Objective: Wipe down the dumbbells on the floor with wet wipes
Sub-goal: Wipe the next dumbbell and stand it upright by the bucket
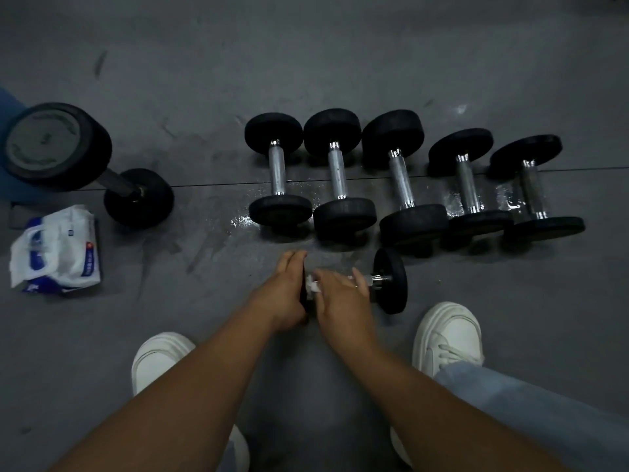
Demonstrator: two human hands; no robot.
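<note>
The left hand (pixel 289 294) grips one end plate of the small dumbbell (pixel 391 281) on the floor (pixel 204 311) while the right hand (pixel 342 296), fingers curled, clasps a wet wipe (pixel 311 285) round its handle, mid-wipe; next likely its bare right plate, then the five-dumbbell row (pixel 401 180) beyond

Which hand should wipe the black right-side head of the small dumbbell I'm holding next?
Right. The right hand holds the wipe on the handle, close beside that head; the left hand grips the dumbbell to steady it.
</note>
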